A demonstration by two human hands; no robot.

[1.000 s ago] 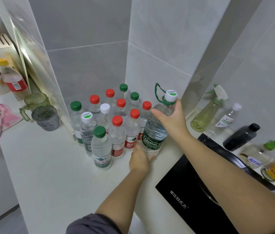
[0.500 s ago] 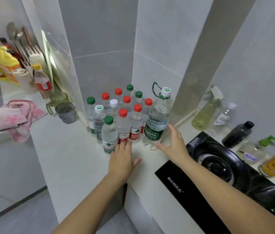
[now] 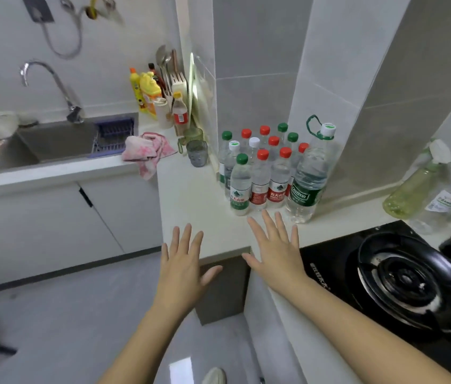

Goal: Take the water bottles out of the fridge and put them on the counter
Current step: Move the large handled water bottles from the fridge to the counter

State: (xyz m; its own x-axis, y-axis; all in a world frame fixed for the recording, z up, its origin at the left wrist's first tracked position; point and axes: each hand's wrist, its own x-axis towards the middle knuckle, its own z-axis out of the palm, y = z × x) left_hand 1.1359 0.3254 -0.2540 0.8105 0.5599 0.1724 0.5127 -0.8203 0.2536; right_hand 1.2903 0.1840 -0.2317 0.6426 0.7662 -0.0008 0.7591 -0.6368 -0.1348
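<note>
Both grips are wide and hold nothing. The left grip (image 3: pixel 182 261) hangs with fingers spread over the near edge of the tabletop (image 3: pixel 191 195), and the right grip (image 3: pixel 275 250) hovers flat, fingers straight, just over that edge.

The bottles (image 3: pixel 260 176) stand upright in a tight cluster just beyond the right grip, and ahead and to the right of the left one. The big bottle (image 3: pixel 308 176) closes the cluster just ahead-right of the right grip, apart from it. The fridge is not in view.

The step looks like clearing away from the set-down bottles to fetch another. Draw both grips straight back toward the body with fingers lifted, because the front row stands close ahead of the right grip and one nudge could topple the slim, packed bottles. Keep the right forearm off the stove (image 3: pixel 401 278), just to the right of that grip.

For a next bottle, bare tabletop lies straight ahead of the left grip, so set it there rather than reaching over the front row. Whether any remain in the fridge cannot be told.
</note>
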